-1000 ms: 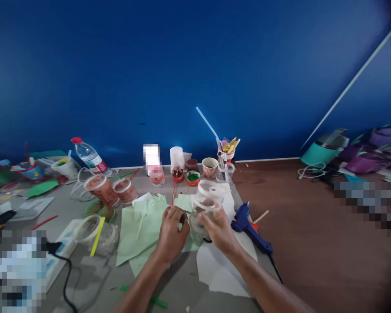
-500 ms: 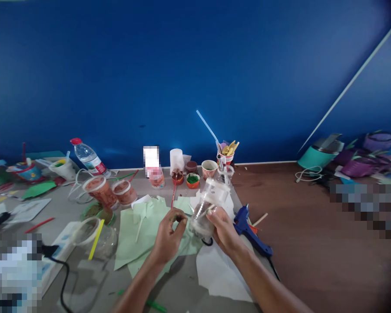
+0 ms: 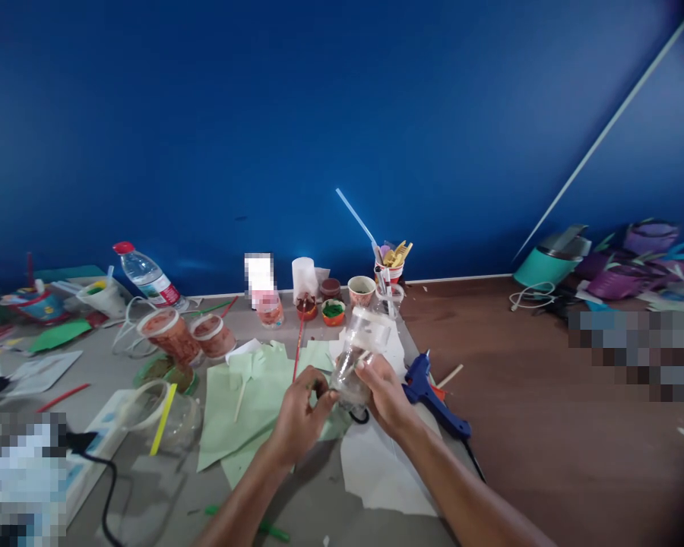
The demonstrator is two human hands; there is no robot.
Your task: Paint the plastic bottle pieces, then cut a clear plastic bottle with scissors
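A blue wall (image 3: 262, 114) rises along the far side, above a grey table (image 3: 308, 513). Pale green paper (image 3: 233, 425) spreads left of centre, and white paper (image 3: 381, 471) lies on the near right. A dark blue glue gun (image 3: 441, 410) rests at the right.

Between the two hands is a clear plastic container (image 3: 350, 368), see-through and shiny, roughly cylindrical, with a cloudy white band near its far end. It is tilted, the far end leaning right, and held over the papers. The right hand (image 3: 387, 399) is clamped around its right side, thumb across the front. The left hand (image 3: 302, 410), fingers curled, reaches its near left edge; whether those fingertips pinch it, I cannot tell. Under its near end shows a small black loop (image 3: 360, 417).
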